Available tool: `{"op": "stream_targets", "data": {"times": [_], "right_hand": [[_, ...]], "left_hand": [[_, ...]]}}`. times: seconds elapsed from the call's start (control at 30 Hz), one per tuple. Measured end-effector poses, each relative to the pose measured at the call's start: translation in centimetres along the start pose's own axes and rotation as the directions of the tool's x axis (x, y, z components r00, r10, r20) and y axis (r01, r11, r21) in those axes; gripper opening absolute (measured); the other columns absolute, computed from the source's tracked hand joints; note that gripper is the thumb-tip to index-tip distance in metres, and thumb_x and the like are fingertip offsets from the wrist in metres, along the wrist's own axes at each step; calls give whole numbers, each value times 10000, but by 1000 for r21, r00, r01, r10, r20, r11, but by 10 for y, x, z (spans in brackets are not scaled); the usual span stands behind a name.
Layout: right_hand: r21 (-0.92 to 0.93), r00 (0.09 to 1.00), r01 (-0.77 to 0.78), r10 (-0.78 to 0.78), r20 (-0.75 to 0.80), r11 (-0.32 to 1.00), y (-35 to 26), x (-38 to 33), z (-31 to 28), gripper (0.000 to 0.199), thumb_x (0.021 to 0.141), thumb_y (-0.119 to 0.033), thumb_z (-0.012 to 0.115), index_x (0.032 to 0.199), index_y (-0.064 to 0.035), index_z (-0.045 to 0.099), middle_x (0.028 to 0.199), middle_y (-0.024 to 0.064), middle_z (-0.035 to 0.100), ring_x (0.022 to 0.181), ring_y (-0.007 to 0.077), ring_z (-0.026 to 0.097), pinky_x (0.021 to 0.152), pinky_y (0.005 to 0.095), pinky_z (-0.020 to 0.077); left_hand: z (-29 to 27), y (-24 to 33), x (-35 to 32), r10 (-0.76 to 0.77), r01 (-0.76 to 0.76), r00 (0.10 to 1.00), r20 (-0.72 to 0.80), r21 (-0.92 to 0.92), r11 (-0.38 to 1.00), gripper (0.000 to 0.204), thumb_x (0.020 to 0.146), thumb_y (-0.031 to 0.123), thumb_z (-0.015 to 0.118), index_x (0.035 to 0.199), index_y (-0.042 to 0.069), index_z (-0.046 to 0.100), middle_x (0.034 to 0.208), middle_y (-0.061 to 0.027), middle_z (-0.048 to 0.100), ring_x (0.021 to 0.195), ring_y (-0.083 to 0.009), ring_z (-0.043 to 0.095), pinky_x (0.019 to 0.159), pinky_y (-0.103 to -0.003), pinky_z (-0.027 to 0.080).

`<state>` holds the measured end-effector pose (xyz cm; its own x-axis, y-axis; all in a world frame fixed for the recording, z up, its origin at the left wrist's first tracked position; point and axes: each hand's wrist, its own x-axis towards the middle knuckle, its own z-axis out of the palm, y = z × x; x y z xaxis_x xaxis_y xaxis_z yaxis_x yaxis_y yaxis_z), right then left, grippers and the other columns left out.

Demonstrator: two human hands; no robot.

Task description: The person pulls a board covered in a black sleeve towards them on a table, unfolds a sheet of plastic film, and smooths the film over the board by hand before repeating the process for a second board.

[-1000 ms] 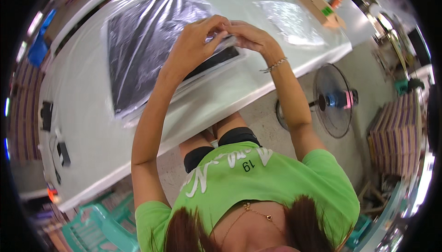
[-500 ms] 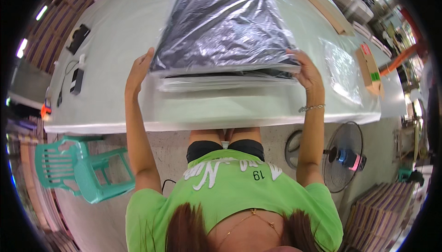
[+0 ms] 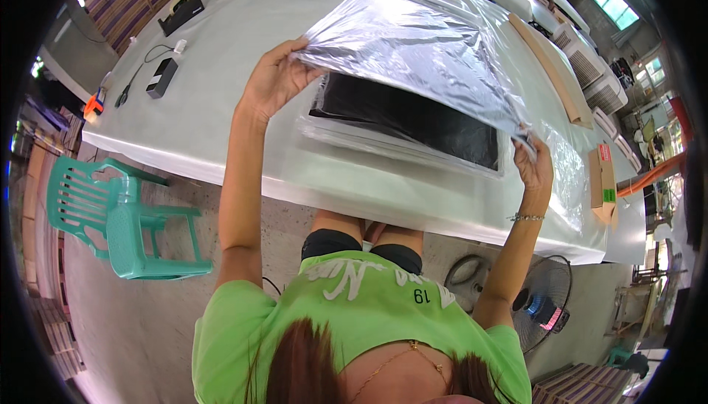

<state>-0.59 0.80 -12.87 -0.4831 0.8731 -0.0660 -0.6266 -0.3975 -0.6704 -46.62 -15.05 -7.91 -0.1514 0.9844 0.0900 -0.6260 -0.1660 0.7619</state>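
Observation:
A shiny clear plastic sheet (image 3: 413, 42) stretches between my two hands, its near edge raised above the white table (image 3: 243, 153). My left hand (image 3: 279, 78) pinches its near left corner. At the near right corner, my right hand (image 3: 536, 162) grips the same plastic, fingers closed. Below the lifted edge lies a flat black rectangular panel (image 3: 405, 118) with a pale border, resting on what look like layers of clear plastic. The sheet covers the panel's far part, so I cannot see that part clearly.
Left on the table are a tape dispenser (image 3: 181, 14), a small black box (image 3: 161, 78) and a cable. To the right lie another clear plastic piece (image 3: 564, 175), a long cardboard strip (image 3: 549, 68) and a small carton (image 3: 602, 182). A green chair (image 3: 129, 212) and a fan (image 3: 542, 304) stand nearby.
Both hands have risen and shifted right, drawing the plastic's near edge up, so the black panel beneath shows more. The view has turned, too.

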Motion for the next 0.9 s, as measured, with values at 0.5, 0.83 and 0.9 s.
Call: {"op": "stream_targets", "data": {"times": [0.5, 0.83, 0.9], "right_hand": [[-674, 923, 91, -316, -219, 733, 76, -66, 20, 698, 899, -105, 603, 1477, -49, 216, 1428, 103, 388, 1248, 204, 427, 1045, 313, 347], [-584, 804, 337, -549, -230, 738, 95, -85, -45, 791, 896, -182, 634, 1501, -86, 133, 1482, 117, 292, 1336, 229, 295, 1123, 371, 176], [-566, 799, 384, -570, -191, 729, 100, -88, -41, 788, 899, -183, 631, 1502, -89, 132, 1473, 119, 303, 1328, 225, 302, 1120, 372, 181]], "left_hand": [[-3, -60, -10, -166, 178, 984, -65, 403, 898, 687, 920, 229, 562, 1473, 31, 207, 1403, -111, 413, 1253, -195, 430, 1033, -343, 379], [36, -64, -40, -57, 116, 985, -164, 382, 917, 649, 972, 293, 507, 1456, -25, 214, 1493, -146, 274, 1396, -221, 203, 1139, -338, 144], [45, -61, -40, 8, 47, 993, -116, 463, 885, 628, 976, 306, 507, 1433, -48, 263, 1464, -144, 337, 1378, -210, 251, 1129, -334, 184]]}}
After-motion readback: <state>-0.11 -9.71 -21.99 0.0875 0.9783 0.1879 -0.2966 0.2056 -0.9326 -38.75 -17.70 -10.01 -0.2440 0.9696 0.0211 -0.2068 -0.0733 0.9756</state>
